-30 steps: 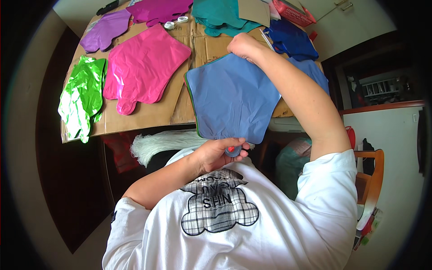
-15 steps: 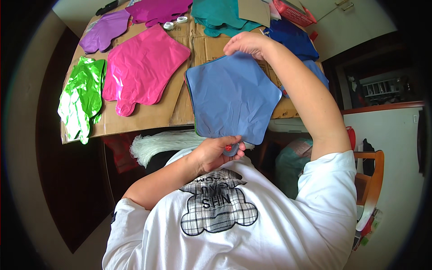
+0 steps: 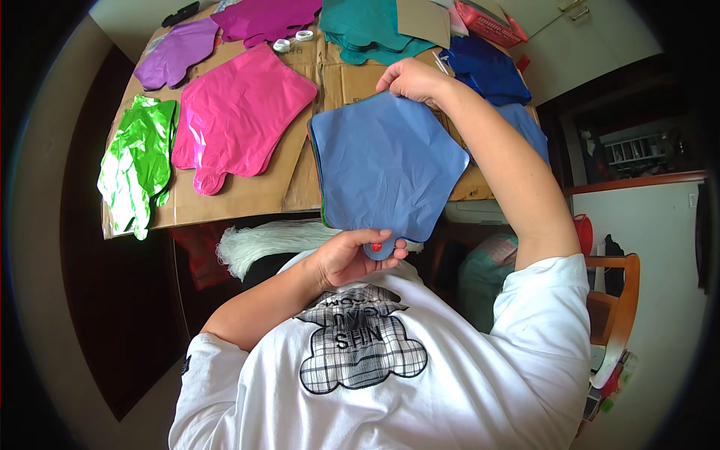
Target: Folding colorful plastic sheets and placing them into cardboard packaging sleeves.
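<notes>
A stack of flat, uninflated foil balloons (image 3: 390, 161) is held up in front of me, its top one matte blue and five-sided. Thin green and dark edges of the layers beneath show along its left side. My left hand (image 3: 358, 253) grips the rounded tail at the bottom, thumb on top and fingers behind; a small red spot shows on that tail. At the upper edge, my right hand (image 3: 412, 79) pinches the stack between thumb and bent fingers.
Cardboard covers the table (image 3: 296, 180). On it lie pink (image 3: 240, 112), green (image 3: 139, 157), purple (image 3: 176, 52), teal (image 3: 364, 26) and dark blue (image 3: 487, 67) foil balloons, two small white rolls (image 3: 282, 46) and a red basket (image 3: 491, 22). White string (image 3: 274, 241) hangs below the table edge; a wooden chair (image 3: 626, 300) stands right.
The left hand has shifted slightly left with the tail, which now shows more fully with its red spot. The right hand has moved a little down along the top edge.
</notes>
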The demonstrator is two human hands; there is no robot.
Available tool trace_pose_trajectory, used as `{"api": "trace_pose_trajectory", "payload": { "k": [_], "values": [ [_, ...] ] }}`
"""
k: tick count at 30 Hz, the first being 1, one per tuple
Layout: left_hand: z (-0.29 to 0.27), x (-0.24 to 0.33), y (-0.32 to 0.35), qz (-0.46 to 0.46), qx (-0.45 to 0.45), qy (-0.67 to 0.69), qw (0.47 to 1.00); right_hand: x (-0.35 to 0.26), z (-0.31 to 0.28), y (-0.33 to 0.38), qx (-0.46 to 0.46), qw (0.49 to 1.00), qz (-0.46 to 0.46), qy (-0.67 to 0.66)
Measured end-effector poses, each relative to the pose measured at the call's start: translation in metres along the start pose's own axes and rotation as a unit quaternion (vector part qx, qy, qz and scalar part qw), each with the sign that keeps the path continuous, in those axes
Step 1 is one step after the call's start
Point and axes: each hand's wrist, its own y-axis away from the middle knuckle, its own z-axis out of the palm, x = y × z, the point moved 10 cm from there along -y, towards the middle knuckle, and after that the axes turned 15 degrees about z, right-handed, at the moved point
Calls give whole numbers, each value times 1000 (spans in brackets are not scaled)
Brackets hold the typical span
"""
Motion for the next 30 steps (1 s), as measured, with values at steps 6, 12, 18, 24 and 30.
{"api": "trace_pose_trajectory", "payload": {
  "k": [6,12,18,24,30],
  "values": [
    [-1,0,-3,-5,54,-60,997,1,3,-6,1,1000,8,-12],
    [-3,2,0,5,115,-82,990,0,0,-9,38,999,-6,-22],
    [-7,4,0,22,134,-83,987,-1,-9,-6,62,997,-6,-35],
    [-4,1,2,0,111,-74,991,16,-13,3,-39,994,94,-48],
    [-8,1,1,-1,122,-83,989,5,-3,7,-33,998,41,-28]
  ]
}}
